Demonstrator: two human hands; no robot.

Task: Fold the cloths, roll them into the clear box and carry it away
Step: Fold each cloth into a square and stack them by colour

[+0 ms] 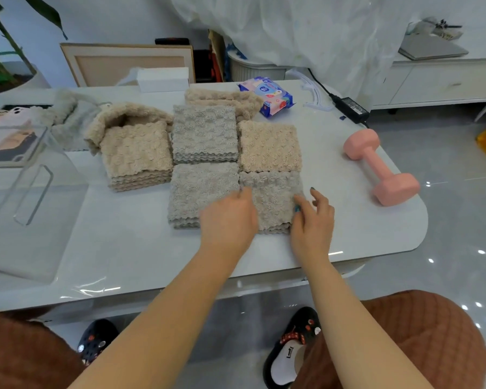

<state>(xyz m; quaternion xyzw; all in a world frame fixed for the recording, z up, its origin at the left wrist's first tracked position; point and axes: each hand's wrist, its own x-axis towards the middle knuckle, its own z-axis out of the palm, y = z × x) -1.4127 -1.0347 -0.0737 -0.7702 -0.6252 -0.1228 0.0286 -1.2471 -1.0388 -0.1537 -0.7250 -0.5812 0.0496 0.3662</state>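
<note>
Both hands are open; the left hand [227, 220] lies flat over the left edge of the near-right grey cloth [272, 197]; the right hand [312, 217] touches its right edge with loose fingers. Hazard: the folded cloths [205, 130] butt edge to edge, so rolling one may drag a neighbour open; the glossy worktop [124, 242] may let stacks slide. The clear box [40, 175] stands near left, well apart; the pink dumbbell [379, 167] may roll. Room: glossy floor [446, 248]; white cabinet [446, 82] far right; plant [0, 37] far left.

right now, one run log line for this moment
step: folding | left hand: rests on near grey cloth | right hand: touches its right edge | clear box: at left, no cloths inside
</note>
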